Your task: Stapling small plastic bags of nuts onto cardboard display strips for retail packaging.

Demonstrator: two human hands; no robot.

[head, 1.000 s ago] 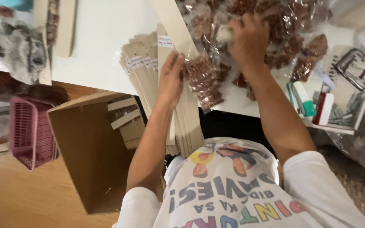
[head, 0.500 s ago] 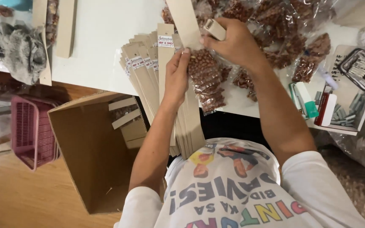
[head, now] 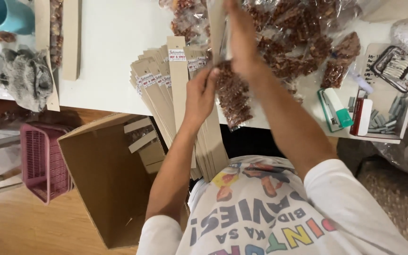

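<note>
A clear packet of brown nuts lies on the white worktop, its upper end pinched under the left hand, fingers closed on it. The right hand, just above, clamps a tan card strip upright over the packet's top. Judged step: fitting a card header onto the packet; next calls for aligning the strip with the packet mouth. Left of the grip fans a stack of labelled card strips; right, a stapler; below, a cardboard box.
</note>
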